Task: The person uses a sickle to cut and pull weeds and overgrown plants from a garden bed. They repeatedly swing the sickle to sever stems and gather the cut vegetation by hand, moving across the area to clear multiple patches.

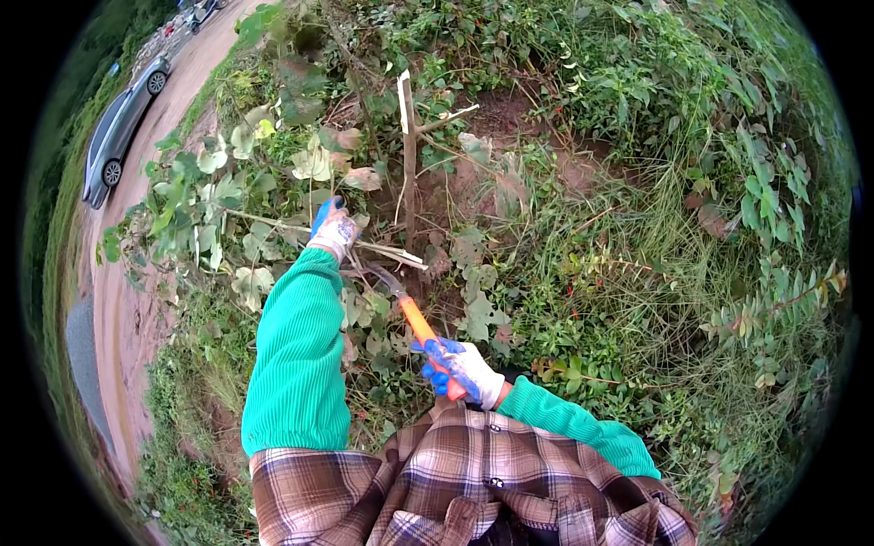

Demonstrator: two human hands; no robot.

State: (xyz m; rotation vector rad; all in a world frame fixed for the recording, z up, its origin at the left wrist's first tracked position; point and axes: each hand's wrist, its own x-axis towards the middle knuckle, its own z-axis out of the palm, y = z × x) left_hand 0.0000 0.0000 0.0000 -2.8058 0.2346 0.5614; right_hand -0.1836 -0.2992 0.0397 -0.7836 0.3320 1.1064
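Note:
My left hand (333,227), in a white and blue work glove, is closed around a leafy cut branch (391,254). The pale split end of this branch points right, and its broad leaves spread to the left. In my right hand (464,371), gloved alike, is an orange-handled tool with a curved dark blade (390,279). Its blade reaches up and left, just below the branch's cut end; leaves and stems partly hide the tip. Beyond my hands an upright cut stem (409,173) has a pale slanted top and a side stub.
Dense green plants and grass (637,273) cover the slope around me. Bare reddish soil (473,173) shows behind the upright stem. A dirt road (137,273) runs along the left, with a grey car (125,132) and a gravel pile (84,355) beside it.

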